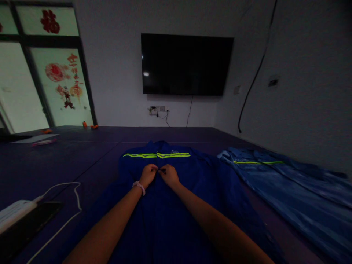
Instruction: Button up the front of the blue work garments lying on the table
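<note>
Dark blue work jacket, front centre under two hands

One dark blue fabric work jacket with yellow-green chest stripes (pixel 161 209) is being displayed flat, collar away from the wearer of the camera, on a dark purple flat surface (pixel 101 157). Its front edge, just below the stripes, is being pinched by the left hand (pixel 149 175) and the right hand (pixel 169 176), both with fingers curled in against the thumbs; the exact detail between the fingertips is being lost in the dark. A pale pink wristband (pixel 139 187) is being worn on the left wrist.

Handling, as judged: soft, light, limp, hardly fragile, likely to be rucked if dragged; best being held by both front edges.

Surroundings: a faded lighter blue garment with a yellow-green stripe (pixel 275 183) is being laid close to the jacket's right. To its left, a white cable (pixel 78 200), a white block-shaped device (pixel 18 212) and a flat black slab (pixel 33 229) are being kept together. Much of the jacket's lower front is being hidden by the forearms; its left sleeve is being approached by the cable.
</note>
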{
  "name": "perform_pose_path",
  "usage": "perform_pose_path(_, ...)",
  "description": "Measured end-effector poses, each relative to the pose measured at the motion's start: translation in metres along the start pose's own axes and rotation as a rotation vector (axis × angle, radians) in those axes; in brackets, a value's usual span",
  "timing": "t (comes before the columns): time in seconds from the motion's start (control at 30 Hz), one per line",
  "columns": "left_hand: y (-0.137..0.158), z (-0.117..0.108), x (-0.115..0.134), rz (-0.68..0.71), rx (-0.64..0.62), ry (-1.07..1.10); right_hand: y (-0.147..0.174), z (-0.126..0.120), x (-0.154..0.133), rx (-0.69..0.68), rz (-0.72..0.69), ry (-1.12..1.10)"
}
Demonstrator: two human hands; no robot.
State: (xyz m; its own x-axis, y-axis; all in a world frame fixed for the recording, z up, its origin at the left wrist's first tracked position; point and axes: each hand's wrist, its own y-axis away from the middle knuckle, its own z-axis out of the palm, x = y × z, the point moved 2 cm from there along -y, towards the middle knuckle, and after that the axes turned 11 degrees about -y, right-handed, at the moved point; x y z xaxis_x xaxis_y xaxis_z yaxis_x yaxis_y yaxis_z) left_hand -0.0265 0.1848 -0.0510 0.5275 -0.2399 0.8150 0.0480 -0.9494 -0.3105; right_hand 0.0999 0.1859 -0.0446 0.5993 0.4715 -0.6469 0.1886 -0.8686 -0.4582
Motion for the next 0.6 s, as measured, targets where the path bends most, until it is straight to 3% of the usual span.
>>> perform_pose_path(0.6,0.0044,-0.0031,0.0069,0.013,-0.028,0.009,-0.0033,0.0005,0.004,-0.014,-0.014,-0.052)
